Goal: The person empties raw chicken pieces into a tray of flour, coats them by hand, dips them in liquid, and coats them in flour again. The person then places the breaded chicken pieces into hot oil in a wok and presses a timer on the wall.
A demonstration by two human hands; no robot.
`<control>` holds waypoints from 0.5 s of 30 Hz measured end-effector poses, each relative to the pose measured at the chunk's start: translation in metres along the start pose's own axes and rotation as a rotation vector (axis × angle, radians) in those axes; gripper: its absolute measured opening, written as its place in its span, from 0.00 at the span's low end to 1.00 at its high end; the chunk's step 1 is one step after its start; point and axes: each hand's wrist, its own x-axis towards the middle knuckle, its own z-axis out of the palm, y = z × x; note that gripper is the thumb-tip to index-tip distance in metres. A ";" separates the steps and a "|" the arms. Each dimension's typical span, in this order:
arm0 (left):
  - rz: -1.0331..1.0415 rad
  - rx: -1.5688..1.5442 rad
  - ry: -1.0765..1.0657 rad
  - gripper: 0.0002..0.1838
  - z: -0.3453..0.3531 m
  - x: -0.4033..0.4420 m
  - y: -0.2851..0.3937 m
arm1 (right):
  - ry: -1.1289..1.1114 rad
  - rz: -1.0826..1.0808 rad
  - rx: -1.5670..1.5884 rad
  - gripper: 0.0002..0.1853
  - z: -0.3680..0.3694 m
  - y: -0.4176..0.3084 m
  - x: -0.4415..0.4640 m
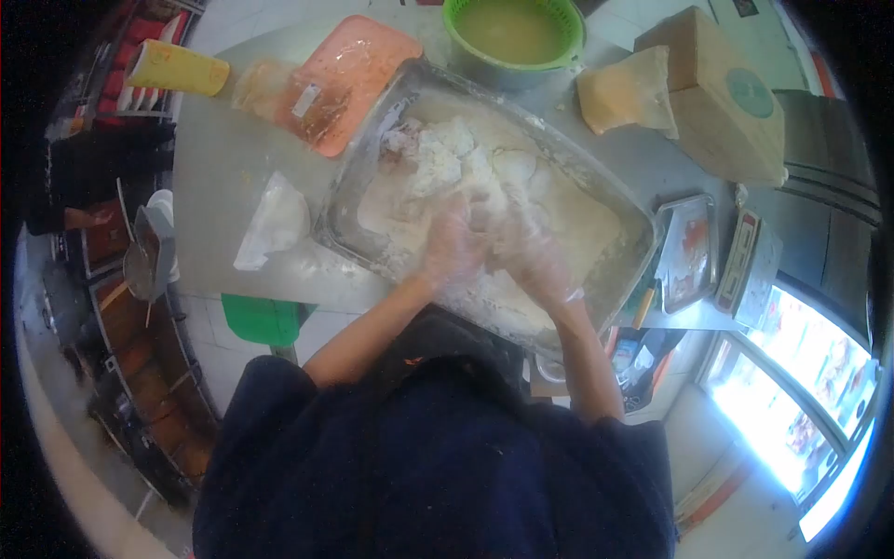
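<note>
A large metal tray holds white flour and several flour-coated pieces. Both my hands are inside it, close together near its middle, and look covered by thin clear gloves dusted with flour. My left hand is on the left, its fingers pointing away from me against the floury pieces. My right hand lies just beside it on the right, blurred by motion. What the fingers of either hand hold, if anything, is hidden by flour and blur.
An orange tray, a yellow cup and a white scoop lie left. Behind stands a green basket with liquid. A bag of orange powder, a cardboard box, a small metal tray and a scale are right.
</note>
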 end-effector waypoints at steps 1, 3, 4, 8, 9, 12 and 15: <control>0.017 -0.007 -0.004 0.26 0.003 0.005 -0.014 | -0.050 0.166 0.167 0.17 0.000 -0.003 0.003; 0.231 0.048 0.082 0.24 0.012 0.006 -0.037 | -0.071 0.237 0.107 0.15 0.010 0.012 0.001; 0.237 0.039 0.076 0.24 0.003 0.010 -0.032 | -0.069 0.126 -0.111 0.13 0.010 0.015 0.003; -0.044 0.607 0.019 0.26 -0.066 0.083 -0.022 | -0.029 0.211 0.023 0.10 -0.014 -0.020 -0.008; -0.010 0.811 0.000 0.25 -0.072 0.095 -0.014 | -0.046 0.230 -0.115 0.10 -0.029 -0.036 0.000; -0.033 1.081 -0.146 0.23 -0.080 0.102 0.016 | -0.093 0.362 -0.113 0.14 -0.108 -0.098 0.059; 0.079 1.011 -0.134 0.24 -0.090 0.062 0.019 | 0.187 0.065 -0.242 0.15 -0.143 -0.113 0.122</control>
